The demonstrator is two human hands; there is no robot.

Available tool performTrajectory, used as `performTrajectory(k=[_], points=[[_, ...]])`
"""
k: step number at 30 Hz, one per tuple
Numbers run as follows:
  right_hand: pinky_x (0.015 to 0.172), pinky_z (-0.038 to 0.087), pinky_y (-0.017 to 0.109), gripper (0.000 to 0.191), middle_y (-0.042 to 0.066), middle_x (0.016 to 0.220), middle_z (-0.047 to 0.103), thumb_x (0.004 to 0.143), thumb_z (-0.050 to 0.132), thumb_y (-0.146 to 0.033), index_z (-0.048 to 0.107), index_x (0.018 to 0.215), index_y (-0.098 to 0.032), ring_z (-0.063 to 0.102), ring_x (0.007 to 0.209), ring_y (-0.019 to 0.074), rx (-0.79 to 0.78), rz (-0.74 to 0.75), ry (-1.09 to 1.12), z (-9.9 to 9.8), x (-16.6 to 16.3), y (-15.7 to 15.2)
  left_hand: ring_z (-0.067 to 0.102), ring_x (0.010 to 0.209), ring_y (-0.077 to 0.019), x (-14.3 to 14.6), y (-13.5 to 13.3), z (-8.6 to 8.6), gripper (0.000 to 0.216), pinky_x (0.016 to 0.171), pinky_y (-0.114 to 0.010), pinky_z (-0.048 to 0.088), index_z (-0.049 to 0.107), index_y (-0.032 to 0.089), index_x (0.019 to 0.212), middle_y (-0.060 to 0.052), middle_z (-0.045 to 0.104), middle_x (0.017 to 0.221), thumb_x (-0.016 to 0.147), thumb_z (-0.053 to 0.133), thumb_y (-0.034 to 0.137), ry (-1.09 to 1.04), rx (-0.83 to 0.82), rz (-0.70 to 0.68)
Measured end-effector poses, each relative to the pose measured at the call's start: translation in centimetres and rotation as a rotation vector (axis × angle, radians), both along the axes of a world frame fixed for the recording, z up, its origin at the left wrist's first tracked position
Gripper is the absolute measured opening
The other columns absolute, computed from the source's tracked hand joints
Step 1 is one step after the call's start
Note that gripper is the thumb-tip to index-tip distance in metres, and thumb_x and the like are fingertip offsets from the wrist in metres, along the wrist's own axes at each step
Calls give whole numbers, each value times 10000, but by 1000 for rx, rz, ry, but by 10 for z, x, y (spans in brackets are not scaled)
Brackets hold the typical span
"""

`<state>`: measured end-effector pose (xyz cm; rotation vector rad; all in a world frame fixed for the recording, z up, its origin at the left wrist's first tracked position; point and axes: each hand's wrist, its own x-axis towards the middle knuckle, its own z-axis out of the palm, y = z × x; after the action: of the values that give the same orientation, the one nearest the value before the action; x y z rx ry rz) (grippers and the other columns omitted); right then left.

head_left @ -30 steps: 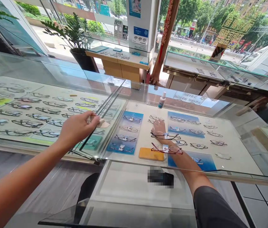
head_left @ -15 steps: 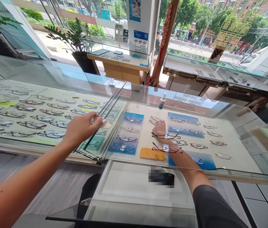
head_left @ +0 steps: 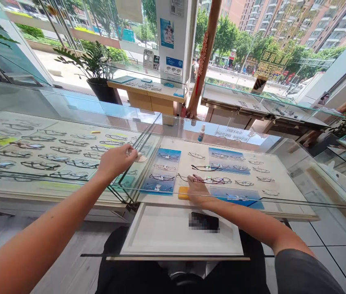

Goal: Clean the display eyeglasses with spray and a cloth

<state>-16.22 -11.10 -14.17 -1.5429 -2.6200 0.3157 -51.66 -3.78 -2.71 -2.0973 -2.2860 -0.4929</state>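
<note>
My left hand (head_left: 116, 161) is closed in a pinch on a beige cloth (head_left: 141, 158), at the glass edge where two display cases meet. Inside the right-hand case, my right hand (head_left: 199, 192) reaches low with its fingers bent round dark-rimmed eyeglasses (head_left: 183, 177); part of the frame is hidden by the fingers. Just left of that wrist lies a yellow block (head_left: 183, 193). Another pair of eyeglasses (head_left: 206, 167) sits behind the fingers. A blue display card (head_left: 164, 169) bearing several pairs is to the left.
Glass panes (head_left: 283, 201) edge the case above my right forearm. A pulled-out white drawer (head_left: 160, 232) holds a black, partly blurred object (head_left: 211, 222). A spray bottle (head_left: 201, 133) stands at the case's rear. Rows of eyeglasses (head_left: 41, 165) fill the left case.
My right hand has come from the back row toward the front of the case, beside the yellow block. My left hand stays on the cloth. The view has shifted and tilted up slightly.
</note>
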Motion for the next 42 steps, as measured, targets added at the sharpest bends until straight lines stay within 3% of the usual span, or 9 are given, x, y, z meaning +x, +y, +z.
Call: performTrajectory(k=[4, 9, 13, 16, 20, 23, 26, 37, 42], points=[[1344, 395, 497, 559, 172, 1698, 575, 1053, 536, -288, 598, 1587, -134, 481, 1614, 327, -148, 100, -17, 31, 7, -52, 709, 911, -366, 0, -1, -3, 494, 627, -371, 341, 746, 196, 1154, -171, 789, 977, 1008, 402, 520, -19, 27, -26], [1327, 402, 535, 504, 193, 1628, 634, 1090, 495, -329, 657, 1527, -137, 535, 1548, 337, -363, 322, 84, 119, 22, -109, 729, 942, -363, 1, -6, -1, 486, 645, -373, 371, 749, 196, 1171, -172, 805, 1019, 1004, 412, 504, -29, 52, -62], [1398, 294, 522, 559, 151, 1707, 570, 1154, 374, -401, 598, 1601, -151, 444, 1631, 305, -267, 355, 118, 194, 36, -126, 731, 940, -353, 2, -9, 1, 464, 656, -372, 384, 756, 198, 1161, -165, 816, 1029, 993, 436, 489, -32, 47, -74], [1410, 251, 571, 550, 76, 1744, 538, 1155, 369, -438, 595, 1612, -231, 347, 1695, 313, -103, 255, 92, 225, 49, -104, 732, 942, -352, 3, -9, 2, 483, 661, -371, 381, 756, 193, 1175, -168, 818, 1030, 1004, 426, 501, -17, 56, -76], [1376, 273, 613, 536, 77, 1727, 558, 1148, 358, -393, 654, 1556, -211, 388, 1663, 352, 54, 88, -53, 225, 63, -39, 739, 988, -347, 4, -11, 2, 516, 663, -357, 367, 743, 188, 1217, -180, 820, 1088, 1031, 388, 514, 5, 49, -81], [1341, 308, 625, 526, 129, 1699, 585, 1142, 358, -336, 692, 1511, -164, 440, 1616, 374, 82, 12, -135, 208, 68, 9, 741, 997, -344, 3, -11, 2, 522, 663, -351, 365, 740, 189, 1234, -185, 820, 1106, 1035, 384, 514, 5, 34, -68], [1325, 328, 589, 535, 136, 1698, 587, 1159, 333, -333, 699, 1508, -159, 464, 1596, 357, 45, -13, -170, 190, 70, 37, 738, 991, -357, 2, -9, 0, 517, 672, -357, 368, 743, 183, 1228, -199, 814, 1103, 1033, 392, 509, -2, 44, -59], [1319, 348, 582, 517, 128, 1686, 605, 1161, 338, -319, 772, 1403, -179, 488, 1594, 359, -11, -62, -201, 162, 73, 52, 733, 958, -358, 0, -4, -3, 542, 657, -361, 369, 746, 172, 1252, -203, 809, 1087, 1033, 381, 508, -6, 55, -67], [1307, 368, 584, 465, 153, 1675, 610, 1140, 401, -297, 799, 1342, -168, 522, 1561, 373, 16, -88, -197, 172, 69, 45, 732, 942, -359, 0, -4, -5, 521, 662, -365, 374, 751, 176, 1236, -201, 808, 1057, 1033, 400, 503, -21, 63, -66]])
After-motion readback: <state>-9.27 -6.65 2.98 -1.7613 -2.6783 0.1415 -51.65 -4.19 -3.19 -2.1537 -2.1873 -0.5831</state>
